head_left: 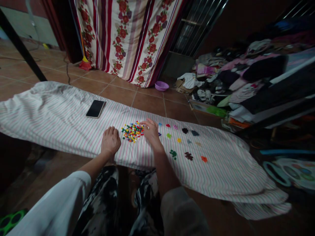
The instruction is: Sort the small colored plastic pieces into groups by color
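Note:
A heap of small multicoloured plastic pieces [133, 131] lies on a striped cloth [81, 137]. My left hand [110, 141] rests palm down on the cloth left of the heap, its fingers curled in. At the heap's right edge is my right hand [150, 131], index finger stretched over the pieces and nothing visible in it. Small groups sorted by colour lie to its right, among them black pieces [185, 130], dark green pieces [173, 154], brown pieces [189, 156], orange pieces [204, 159] and yellow pieces [179, 140]. My right hand partly covers a blue group.
A phone [95, 108] lies on the cloth at the left. Beyond the cloth's far edge, a purple basin [161, 86] stands on the tiled floor before a floral curtain [133, 42]. Clothes [236, 72] are piled at the right; a broom [85, 62] leans at the left.

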`<act>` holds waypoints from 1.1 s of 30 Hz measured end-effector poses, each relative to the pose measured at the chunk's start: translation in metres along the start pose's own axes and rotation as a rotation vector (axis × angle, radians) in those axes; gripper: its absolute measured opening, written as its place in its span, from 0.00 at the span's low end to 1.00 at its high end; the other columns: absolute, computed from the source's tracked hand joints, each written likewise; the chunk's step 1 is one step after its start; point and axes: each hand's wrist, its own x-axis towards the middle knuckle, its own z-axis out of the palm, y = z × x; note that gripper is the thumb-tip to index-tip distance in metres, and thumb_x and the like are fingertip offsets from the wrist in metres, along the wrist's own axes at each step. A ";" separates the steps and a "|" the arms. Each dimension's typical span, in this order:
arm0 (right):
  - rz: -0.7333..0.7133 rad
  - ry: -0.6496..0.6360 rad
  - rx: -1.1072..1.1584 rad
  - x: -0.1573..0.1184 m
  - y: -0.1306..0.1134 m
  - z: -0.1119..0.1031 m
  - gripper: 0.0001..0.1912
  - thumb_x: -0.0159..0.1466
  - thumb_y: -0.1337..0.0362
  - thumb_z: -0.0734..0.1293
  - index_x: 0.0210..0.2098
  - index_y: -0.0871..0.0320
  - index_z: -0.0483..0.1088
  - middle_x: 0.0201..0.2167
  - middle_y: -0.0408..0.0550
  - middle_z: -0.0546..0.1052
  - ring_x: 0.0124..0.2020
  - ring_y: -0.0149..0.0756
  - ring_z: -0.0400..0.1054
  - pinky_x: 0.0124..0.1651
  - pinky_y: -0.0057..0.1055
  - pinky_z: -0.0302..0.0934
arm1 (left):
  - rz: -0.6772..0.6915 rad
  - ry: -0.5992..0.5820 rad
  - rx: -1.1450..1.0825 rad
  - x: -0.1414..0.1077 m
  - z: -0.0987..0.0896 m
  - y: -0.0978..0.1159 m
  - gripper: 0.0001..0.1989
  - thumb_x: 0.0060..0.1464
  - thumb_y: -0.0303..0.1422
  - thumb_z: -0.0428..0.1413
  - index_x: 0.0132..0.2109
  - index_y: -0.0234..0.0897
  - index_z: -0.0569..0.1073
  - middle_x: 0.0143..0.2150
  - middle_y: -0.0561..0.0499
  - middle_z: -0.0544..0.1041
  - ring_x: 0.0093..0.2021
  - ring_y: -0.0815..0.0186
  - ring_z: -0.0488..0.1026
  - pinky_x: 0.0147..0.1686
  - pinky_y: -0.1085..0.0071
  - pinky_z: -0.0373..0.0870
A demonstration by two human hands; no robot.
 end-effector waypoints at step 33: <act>0.068 -0.112 -0.149 -0.001 0.000 0.064 0.12 0.59 0.69 0.64 0.36 0.52 0.78 0.61 0.46 0.65 0.67 0.52 0.42 0.65 0.52 0.43 | -0.021 -0.049 0.014 0.001 -0.001 0.001 0.15 0.56 0.31 0.46 0.48 0.33 0.70 0.57 0.36 0.70 0.61 0.50 0.63 0.59 0.52 0.58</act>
